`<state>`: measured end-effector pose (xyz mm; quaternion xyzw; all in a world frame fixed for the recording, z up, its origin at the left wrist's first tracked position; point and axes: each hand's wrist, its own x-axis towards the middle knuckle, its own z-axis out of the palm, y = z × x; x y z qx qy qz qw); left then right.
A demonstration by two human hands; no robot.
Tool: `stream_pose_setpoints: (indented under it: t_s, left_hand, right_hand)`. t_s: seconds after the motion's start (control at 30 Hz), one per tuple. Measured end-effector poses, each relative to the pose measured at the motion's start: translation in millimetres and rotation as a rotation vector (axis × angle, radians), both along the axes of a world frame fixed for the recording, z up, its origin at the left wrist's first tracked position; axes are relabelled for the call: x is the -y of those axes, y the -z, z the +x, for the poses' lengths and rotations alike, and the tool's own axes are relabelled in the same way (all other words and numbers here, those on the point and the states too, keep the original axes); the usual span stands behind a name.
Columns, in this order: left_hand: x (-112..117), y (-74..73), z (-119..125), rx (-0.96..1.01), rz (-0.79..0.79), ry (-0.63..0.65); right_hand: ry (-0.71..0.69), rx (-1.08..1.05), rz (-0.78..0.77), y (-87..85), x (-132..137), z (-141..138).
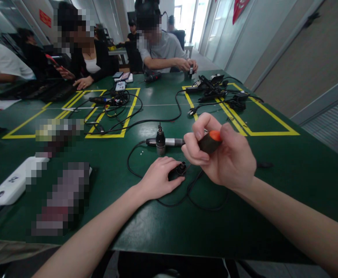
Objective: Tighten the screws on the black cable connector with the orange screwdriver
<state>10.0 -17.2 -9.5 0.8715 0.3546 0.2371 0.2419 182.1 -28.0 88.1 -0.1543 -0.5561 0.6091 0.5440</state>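
Note:
My right hand [221,156] is closed round a screwdriver with a black and orange handle [211,141], held a little above the green table [287,166]. Its thin shaft slants down toward a small black connector [179,170]. My left hand [158,179] lies on the table and pins that connector down, fingers curled over it. A black cable [192,200] loops away from the connector. Just behind my hands a black cylindrical part [160,139] stands upright against a silver and black tube [169,142] that lies flat.
Yellow tape rectangles [270,133] mark the tabletop. Tangled cables and black devices [215,92] sit at the far right, more cables [113,102] at the far middle. A white device [8,187] lies at the left. Two people sit across the table.

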Motion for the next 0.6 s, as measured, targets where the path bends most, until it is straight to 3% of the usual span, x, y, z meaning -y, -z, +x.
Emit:
stream_pose_setpoints:
  t_s: [0.37, 0.6]
  left_hand:
    - [-1.1, 3.4, 0.2, 0.023, -0.001, -0.017]
    - [-1.2, 4.3, 0.1, 0.029, -0.005, -0.008]
  right_hand:
    - [0.033, 0.003, 0.086, 3.6, -1.2, -2.6]
    - [0.016, -0.020, 0.026, 2.9, 0.8, -1.9]
